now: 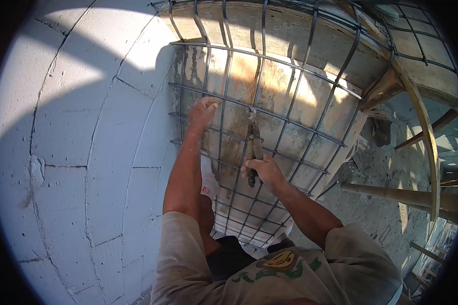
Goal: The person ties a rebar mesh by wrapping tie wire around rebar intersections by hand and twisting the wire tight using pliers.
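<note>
A grid of steel rebar [285,120] lies over wooden formwork boards [239,119] in front of me. My right hand [262,170] is wrapped round the handles of dark pliers [253,142], whose jaws point away from me at a crossing of two bars. To the left, my left hand [203,113] is closed above the grid near a bar; whether its fingers hold anything is too small to tell.
A pale block wall [96,152] with cracked joints rises along the left. At the right are a curved wooden plank [426,137], timber poles [392,195] and rubble on a lower floor. My foot [208,178] is beside the rebar.
</note>
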Action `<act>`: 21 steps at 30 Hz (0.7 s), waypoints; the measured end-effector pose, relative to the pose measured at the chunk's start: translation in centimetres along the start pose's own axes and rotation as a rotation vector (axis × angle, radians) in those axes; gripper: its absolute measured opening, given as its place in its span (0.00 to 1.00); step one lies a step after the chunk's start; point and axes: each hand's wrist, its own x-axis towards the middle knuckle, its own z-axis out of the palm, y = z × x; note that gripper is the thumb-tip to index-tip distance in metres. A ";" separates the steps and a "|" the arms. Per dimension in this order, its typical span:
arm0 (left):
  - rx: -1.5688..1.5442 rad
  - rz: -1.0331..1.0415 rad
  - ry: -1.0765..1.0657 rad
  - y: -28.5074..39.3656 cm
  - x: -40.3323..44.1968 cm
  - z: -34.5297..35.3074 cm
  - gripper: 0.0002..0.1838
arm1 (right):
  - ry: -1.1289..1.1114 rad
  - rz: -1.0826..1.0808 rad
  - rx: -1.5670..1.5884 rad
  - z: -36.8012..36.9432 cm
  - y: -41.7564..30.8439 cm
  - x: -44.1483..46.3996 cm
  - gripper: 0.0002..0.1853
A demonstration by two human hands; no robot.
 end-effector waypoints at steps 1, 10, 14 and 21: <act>0.048 0.041 0.005 0.5 -0.5 -0.1 0.14 | 0.010 -0.006 0.051 1.2 1.1 1.2 0.08; 0.050 -0.056 -0.184 1.6 0.5 -0.8 0.17 | -0.094 -0.044 0.424 5.9 1.3 5.5 0.32; -0.401 -0.108 -0.312 -0.9 1.5 -0.3 0.17 | -0.114 -0.061 0.438 6.6 0.7 5.8 0.36; -0.422 -0.087 -0.324 -0.4 1.5 -0.7 0.17 | -0.021 -0.029 0.326 7.4 0.3 6.3 0.27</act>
